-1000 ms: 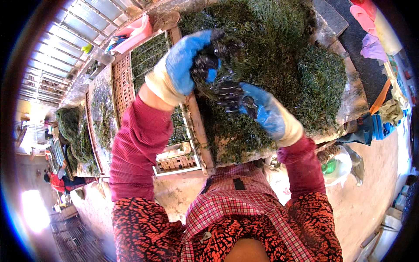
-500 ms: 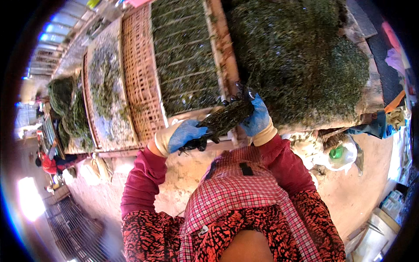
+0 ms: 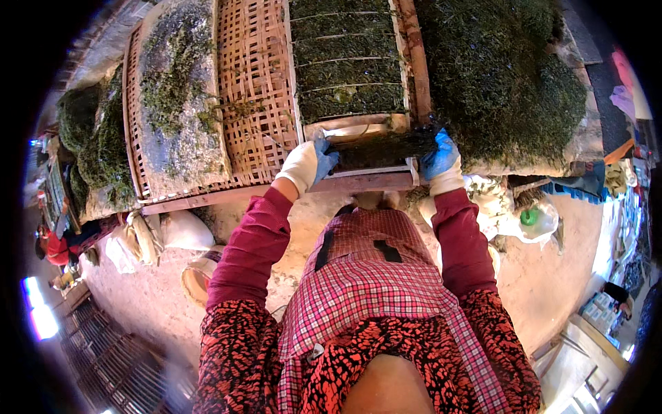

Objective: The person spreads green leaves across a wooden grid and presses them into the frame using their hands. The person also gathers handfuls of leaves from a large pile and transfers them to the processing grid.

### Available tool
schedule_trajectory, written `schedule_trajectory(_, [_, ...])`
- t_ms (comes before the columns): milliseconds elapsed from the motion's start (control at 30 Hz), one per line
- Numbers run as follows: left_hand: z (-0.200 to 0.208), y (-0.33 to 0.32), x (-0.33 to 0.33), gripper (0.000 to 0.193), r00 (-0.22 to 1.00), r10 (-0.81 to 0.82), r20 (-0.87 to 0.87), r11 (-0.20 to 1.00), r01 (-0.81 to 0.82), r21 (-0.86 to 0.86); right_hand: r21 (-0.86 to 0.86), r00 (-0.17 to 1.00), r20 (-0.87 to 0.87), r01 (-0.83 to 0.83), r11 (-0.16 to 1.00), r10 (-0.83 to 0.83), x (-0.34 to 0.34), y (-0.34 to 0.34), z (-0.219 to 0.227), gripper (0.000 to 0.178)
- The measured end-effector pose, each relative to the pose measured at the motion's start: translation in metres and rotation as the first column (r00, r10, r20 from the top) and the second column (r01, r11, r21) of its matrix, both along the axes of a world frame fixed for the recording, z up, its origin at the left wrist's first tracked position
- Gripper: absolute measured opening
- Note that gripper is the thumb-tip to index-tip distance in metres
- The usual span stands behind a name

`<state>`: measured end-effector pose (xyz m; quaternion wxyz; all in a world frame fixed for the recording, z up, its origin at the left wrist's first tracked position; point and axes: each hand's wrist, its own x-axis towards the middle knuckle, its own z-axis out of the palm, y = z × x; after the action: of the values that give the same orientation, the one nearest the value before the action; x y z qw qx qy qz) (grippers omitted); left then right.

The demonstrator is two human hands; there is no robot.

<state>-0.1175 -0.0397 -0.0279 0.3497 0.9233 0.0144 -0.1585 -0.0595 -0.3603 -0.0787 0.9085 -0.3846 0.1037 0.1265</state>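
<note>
Between my two gloved hands a bundle of dark green seaweed-like strands [image 3: 380, 152] is stretched sideways, low over the front slot of a slatted frame [image 3: 296, 76]. My left hand [image 3: 310, 164], in a blue and white glove, is closed on the bundle's left end. The right end sits in the fingers of my right hand [image 3: 442, 160], gloved the same way, beside the frame's front corner. Similar dark green strands [image 3: 350, 63] fill the frame's other slots, with thin crossbars between them. Some of my fingertips are hidden by the bundle.
A large heap of green strands [image 3: 503, 90] lies right of the frame, past a wooden board [image 3: 414, 55]. To the left are a woven bamboo mat [image 3: 254, 90] and a pale board with scattered strands [image 3: 181, 76]. White bags [image 3: 186, 230] and a basket [image 3: 200, 277] stand below the table edge.
Both hands have gone down and nearer the frame's front with the bundle, which was held tilted above the frame and is now level and straighter. My view has shifted.
</note>
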Motion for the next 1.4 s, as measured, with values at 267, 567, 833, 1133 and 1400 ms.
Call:
schedule_trajectory(267, [0.009,0.015,-0.013,0.036,0.967,0.109,-0.232,0.99,-0.128,-0.065,-0.234,0.946,-0.263,0.129,0.963,-0.191,0.033,-0.07,-0.021,0.016])
schedule_trajectory(567, [0.012,0.052,-0.028,0.024,0.925,0.175,-0.337,0.904,-0.287,-0.316,-0.927,0.993,0.09,0.11,0.358,-0.072,0.027,-0.11,0.013,0.026])
schedule_trajectory(833, [0.028,0.063,-0.027,0.026,0.861,0.278,-0.427,0.896,-0.392,-0.208,-0.897,0.824,-0.005,-0.255,0.362,0.566,-0.024,0.036,0.087,0.018])
schedule_trajectory(1133, [0.052,0.025,-0.054,0.04,0.887,0.086,0.453,0.711,-0.373,0.596,-0.849,0.786,-0.131,-0.404,0.342,0.604,-0.013,0.047,0.025,0.04])
schedule_trajectory(1400, [-0.011,-0.039,-0.077,0.059,0.957,-0.188,0.222,0.803,0.02,0.596,-0.912,0.76,-0.047,-0.297,0.283,0.648,-0.014,0.052,0.036,0.03])
